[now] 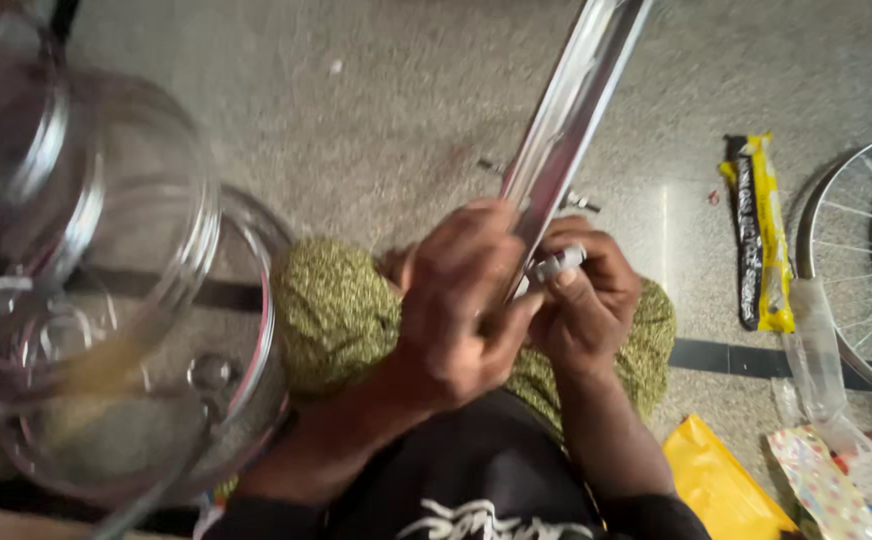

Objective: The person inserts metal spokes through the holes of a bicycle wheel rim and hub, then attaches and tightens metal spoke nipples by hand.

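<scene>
A left hand (451,300) is gripping a long shiny metal strip (571,105) rising over the person's lap, while the right hand (586,300) is pinching a small silvery fitting (556,265) against it. A yellow-and-black packet (761,230) is lying on the floor (376,110) beside a spoked wheel (871,250).

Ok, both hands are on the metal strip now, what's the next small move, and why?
Probably keep the left hand clamped on the metal strip and let the right hand turn the small silver fitting pinched at its fingertips. The strip runs long and unsupported up out of view, so it likely needs steadying, and the fitting sits right against the strip's lower end.
</scene>
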